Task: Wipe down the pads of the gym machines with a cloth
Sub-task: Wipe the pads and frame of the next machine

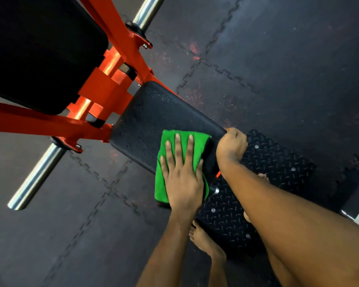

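A folded green cloth (163, 183) lies on the near end of a black textured seat pad (153, 117) and hangs over its edge. My left hand (182, 177) presses flat on the cloth with straight, spread fingers. My right hand (231, 148) grips the near right corner of the same pad, fingers curled round its edge. Small droplets speckle the pad's far part. A larger black back pad (39, 54) fills the upper left, fixed to the orange frame (104, 88).
Chrome weight pegs stick out of the frame at the lower left (35, 177) and the top (147, 9). A black diamond-plate footplate (274, 162) lies under my right arm. My bare foot (205, 239) stands beside it on dark interlocking rubber floor tiles (278, 69).
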`<state>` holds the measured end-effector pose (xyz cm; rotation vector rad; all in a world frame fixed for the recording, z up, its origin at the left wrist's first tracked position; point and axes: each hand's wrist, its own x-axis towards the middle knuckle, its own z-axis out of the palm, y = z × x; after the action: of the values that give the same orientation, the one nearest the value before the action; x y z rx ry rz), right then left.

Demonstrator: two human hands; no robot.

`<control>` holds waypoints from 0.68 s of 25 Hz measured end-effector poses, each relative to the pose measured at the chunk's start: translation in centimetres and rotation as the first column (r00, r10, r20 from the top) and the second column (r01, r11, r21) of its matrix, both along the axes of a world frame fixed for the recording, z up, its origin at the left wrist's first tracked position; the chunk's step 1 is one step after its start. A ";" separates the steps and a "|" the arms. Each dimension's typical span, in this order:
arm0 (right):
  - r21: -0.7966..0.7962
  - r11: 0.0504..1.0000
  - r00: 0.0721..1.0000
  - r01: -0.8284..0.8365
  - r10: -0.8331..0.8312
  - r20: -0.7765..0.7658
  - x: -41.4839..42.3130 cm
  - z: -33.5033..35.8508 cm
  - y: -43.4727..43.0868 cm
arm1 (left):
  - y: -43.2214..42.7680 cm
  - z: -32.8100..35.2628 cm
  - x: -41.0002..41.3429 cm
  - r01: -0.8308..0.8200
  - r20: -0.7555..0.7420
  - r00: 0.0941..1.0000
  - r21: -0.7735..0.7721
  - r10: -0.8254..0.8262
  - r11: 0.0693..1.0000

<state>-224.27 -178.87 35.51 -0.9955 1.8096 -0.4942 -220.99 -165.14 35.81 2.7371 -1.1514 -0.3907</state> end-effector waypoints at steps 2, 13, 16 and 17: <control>-0.014 1.000 1.000 -0.004 0.004 -0.009 -0.2 -0.3 0.0 | 0.9 -0.3 0.0 0.026 -0.017 1.000 0.014 -0.026 1.000; 0.003 1.000 0.999 -0.014 0.015 -0.034 -0.5 -1.2 -0.2 | 0.0 -0.4 1.4 -0.030 0.044 0.999 -0.028 0.032 0.999; -0.012 1.000 1.000 -0.001 0.000 -0.006 -0.5 -1.4 -0.1 | 3.2 0.1 -1.7 -0.034 0.000 0.999 -0.004 0.034 0.999; -0.007 1.000 1.000 0.001 -0.001 0.008 -0.4 -1.3 0.0 | 2.0 -0.2 -0.6 -0.035 0.017 0.999 0.002 0.035 0.999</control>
<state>-224.63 -178.89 34.22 -0.9962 1.8020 -0.5046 -221.61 -163.15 35.56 2.7634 -1.1060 -0.3649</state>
